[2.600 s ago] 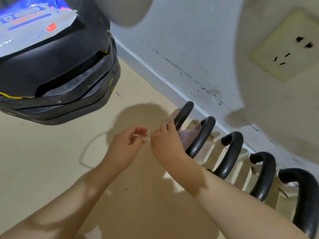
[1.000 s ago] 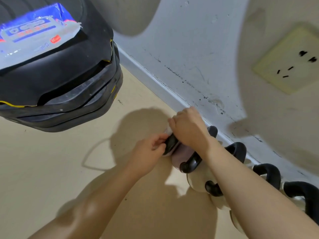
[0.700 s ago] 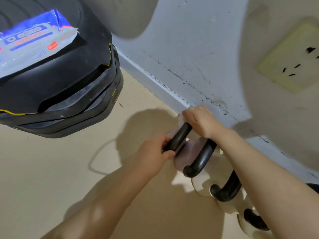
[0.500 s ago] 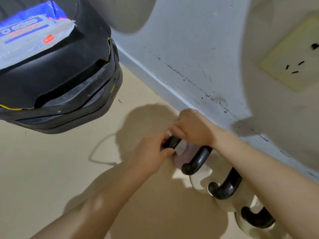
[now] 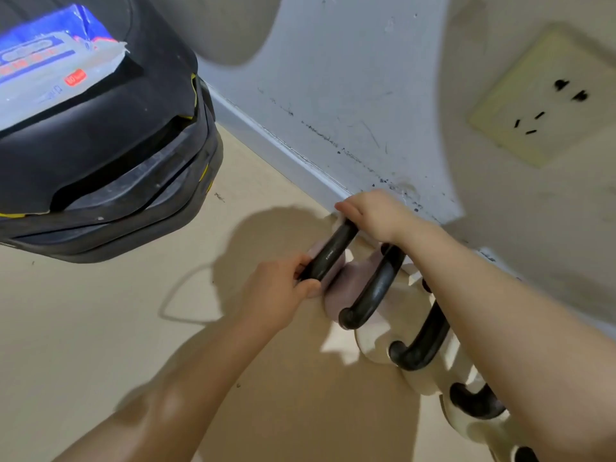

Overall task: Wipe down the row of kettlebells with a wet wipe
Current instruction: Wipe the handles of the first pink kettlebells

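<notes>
A row of kettlebells with black handles and pale bodies runs along the wall's foot from the middle to the lower right. The first kettlebell's handle [image 5: 331,253] is held at both ends. My left hand [image 5: 278,295] grips its near end. My right hand [image 5: 371,213] is closed over its far end, pressing a white wet wipe [image 5: 339,221] of which only a small edge shows. The second kettlebell [image 5: 375,291] and third kettlebell [image 5: 425,335] stand behind it, partly hidden by my right forearm.
A stack of black weight plates [image 5: 110,168] stands at the upper left with a blue-and-white pack of wet wipes [image 5: 46,71] on top. The scuffed white wall [image 5: 350,95] has a power socket [image 5: 546,98]. Beige floor [image 5: 100,328] stretches to the left.
My right hand has slid with the wipe along the first kettlebell's handle, from its near part to its far end by the wall. My left hand keeps its grip on the near end.
</notes>
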